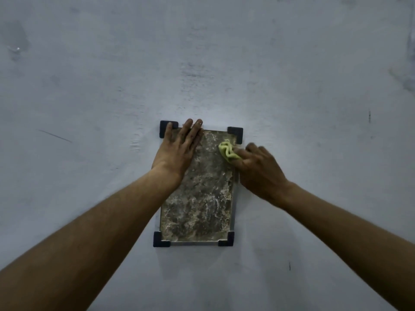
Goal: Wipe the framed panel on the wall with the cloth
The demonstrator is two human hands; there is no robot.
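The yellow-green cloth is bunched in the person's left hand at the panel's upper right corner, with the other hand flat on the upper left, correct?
Wrong hand. The head view shows the yellow-green cloth bunched in the right hand at the upper right corner of the framed panel; the left hand lies flat on the upper left.

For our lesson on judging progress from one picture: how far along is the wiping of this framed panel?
Done: nothing plainly; the framed panel looks mottled all over, with no wiped patch standing out. In hand: the left hand lies flat on its upper left, while the right hand holds the bunched yellow-green cloth against the upper right. Left: seemingly the middle and lower parts.
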